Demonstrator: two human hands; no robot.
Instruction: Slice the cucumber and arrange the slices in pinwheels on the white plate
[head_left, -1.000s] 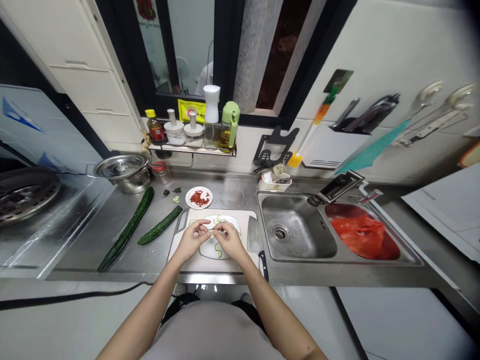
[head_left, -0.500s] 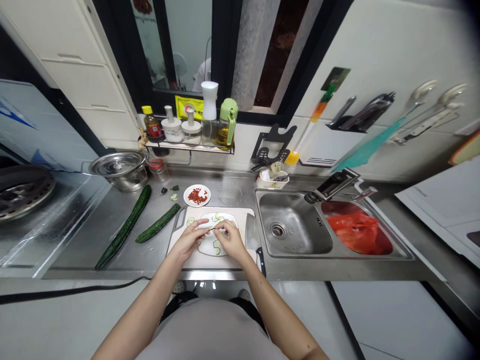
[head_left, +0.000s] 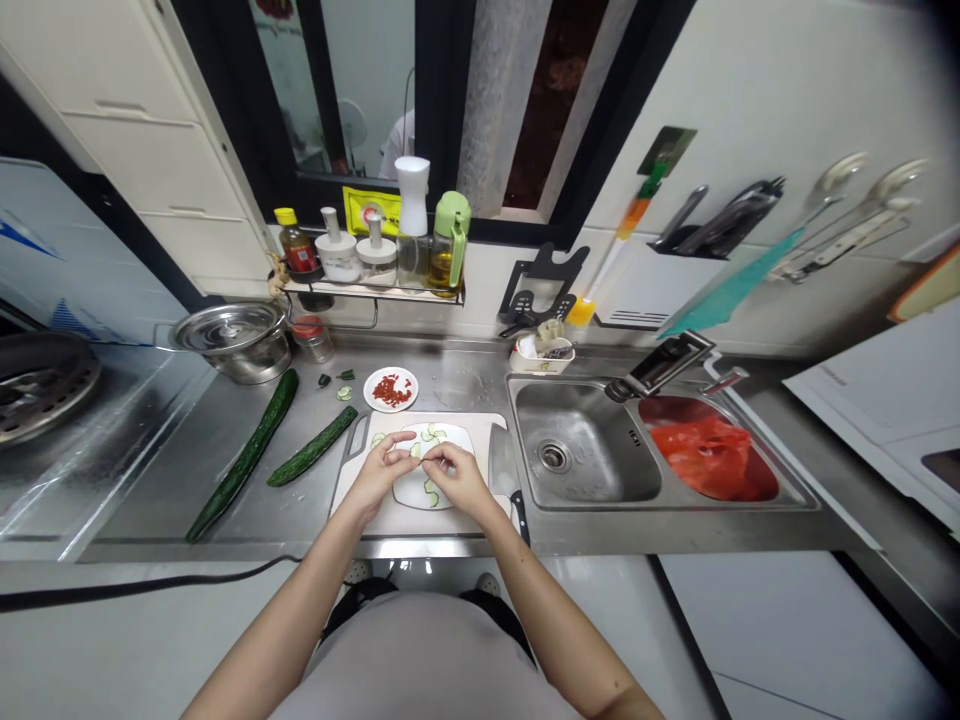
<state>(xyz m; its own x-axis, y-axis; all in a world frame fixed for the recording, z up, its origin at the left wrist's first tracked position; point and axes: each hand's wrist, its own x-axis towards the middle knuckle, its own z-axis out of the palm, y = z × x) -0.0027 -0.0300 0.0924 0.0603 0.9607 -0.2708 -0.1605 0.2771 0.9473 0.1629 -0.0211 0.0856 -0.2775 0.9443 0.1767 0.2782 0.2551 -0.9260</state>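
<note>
My left hand (head_left: 381, 476) and my right hand (head_left: 457, 474) meet over a white plate (head_left: 409, 494) on the cutting board (head_left: 386, 522). Between their fingertips is a thin pale-green cucumber slice (head_left: 416, 451), pinched from both sides. More cucumber slices (head_left: 433, 433) lie in curved groups on the plate, at its far side and near side. Left of the plate, loose slices (head_left: 378, 438) rest on the board, partly hidden by my left hand. A knife (head_left: 520, 516) with a black handle lies along the board's right edge.
Two whole cucumbers (head_left: 313, 447) lie to the left. Behind the board stands a small plate of red bits (head_left: 391, 389). A lidded steel pot (head_left: 232, 340) is at the back left. On the right is a double sink (head_left: 596, 490) with a red bag (head_left: 709, 455) in one basin.
The cucumber slice between my fingertips has turned from nearly edge-on to showing its pale face. My hands stay over the plate, and the whole view has shifted slightly.
</note>
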